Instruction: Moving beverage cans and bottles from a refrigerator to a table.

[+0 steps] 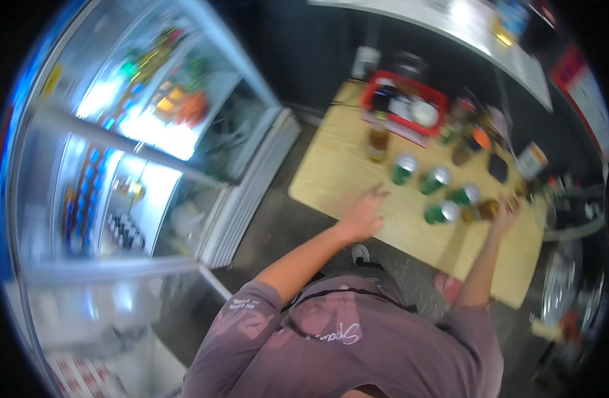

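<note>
My right hand [507, 211] is closed around the neck of an amber glass bottle [479, 211], which stands or leans by the cans on the light wooden table [329, 164]. Over the table's near left edge, my left hand [362, 214] is blurred, fingers spread, holding nothing. Several green cans with silver tops are between and beyond my hands: one can [404, 169] at the left, a second can [435, 180], a third [463, 195] and a nearer one [442, 212] beside the held bottle. Another amber bottle [378, 141] stands upright left of the cans.
A red plastic basket [441, 99] with mixed items sits at the table's back. Bottles, a dark flat object [497, 168] and a white box [532, 160] are at the back right. Left stands a lit glass-door refrigerator [224, 219] with drinks. A white counter [434, 20] overhangs behind.
</note>
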Demonstrator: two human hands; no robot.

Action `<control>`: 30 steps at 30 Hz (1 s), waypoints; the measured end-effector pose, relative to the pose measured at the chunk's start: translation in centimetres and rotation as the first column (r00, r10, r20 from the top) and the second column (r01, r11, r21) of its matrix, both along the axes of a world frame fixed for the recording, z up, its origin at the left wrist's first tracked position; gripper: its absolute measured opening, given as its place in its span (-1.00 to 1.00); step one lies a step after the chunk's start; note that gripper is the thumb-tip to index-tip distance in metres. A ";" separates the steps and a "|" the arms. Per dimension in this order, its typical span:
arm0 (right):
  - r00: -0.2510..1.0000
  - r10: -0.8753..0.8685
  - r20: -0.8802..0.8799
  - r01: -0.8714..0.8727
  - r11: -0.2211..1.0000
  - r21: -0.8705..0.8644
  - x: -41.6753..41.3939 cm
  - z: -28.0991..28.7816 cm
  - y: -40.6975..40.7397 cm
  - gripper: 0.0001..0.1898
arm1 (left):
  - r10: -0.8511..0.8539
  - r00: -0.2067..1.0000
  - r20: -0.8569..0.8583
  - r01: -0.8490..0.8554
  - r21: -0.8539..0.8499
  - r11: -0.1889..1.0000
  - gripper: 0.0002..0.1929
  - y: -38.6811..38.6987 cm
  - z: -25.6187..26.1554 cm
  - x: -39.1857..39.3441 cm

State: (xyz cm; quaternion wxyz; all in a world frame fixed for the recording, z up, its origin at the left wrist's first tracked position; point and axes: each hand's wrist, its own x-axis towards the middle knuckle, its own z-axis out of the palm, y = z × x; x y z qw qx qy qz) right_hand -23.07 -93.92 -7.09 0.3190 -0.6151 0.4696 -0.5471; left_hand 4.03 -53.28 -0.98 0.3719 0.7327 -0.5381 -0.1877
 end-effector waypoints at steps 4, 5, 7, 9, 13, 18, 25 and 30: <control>0.984 -0.073 0.164 0.104 0.976 -0.189 0.5 2.8 4.0 -0.43 | 0.146 0.989 -0.029 -0.144 0.049 0.988 -0.31 8.3 0.1 0.8; 0.977 -0.207 0.051 0.213 0.925 -0.314 2.8 5.6 6.7 -0.45 | 0.213 0.977 -0.008 -0.212 0.047 0.976 -0.31 11.0 0.2 1.3; 0.937 -0.348 -0.024 0.296 0.830 -0.472 6.6 11.1 11.5 -0.47 | 0.311 0.950 -0.040 -0.310 0.017 0.950 -0.32 16.1 0.2 1.9; 0.973 -0.172 0.154 0.223 0.866 -0.448 11.3 15.2 14.3 -0.49 | 0.420 0.904 -0.077 -0.421 0.000 0.907 -0.33 20.9 0.6 2.4; 0.935 0.230 0.271 -0.054 0.845 -0.531 22.6 20.3 23.6 -0.59 | 0.661 0.741 -0.116 -0.669 -0.057 0.741 -0.34 30.9 1.0 3.1; 0.734 0.660 0.158 -0.495 0.680 -0.541 33.5 22.2 38.5 -0.76 | 0.807 0.564 -0.178 -0.822 -0.213 0.528 -0.38 42.1 2.7 3.1; -0.130 0.951 -0.280 -0.971 -0.179 -0.158 44.0 21.2 64.0 -0.88 | 0.891 0.285 -0.353 -0.954 -0.192 0.229 -0.49 55.1 1.7 0.9; -0.647 0.541 -0.538 -0.725 -0.655 0.212 45.4 20.8 77.4 -0.81 | 0.890 0.134 -0.436 -0.980 -0.189 0.055 -0.54 59.7 1.9 0.1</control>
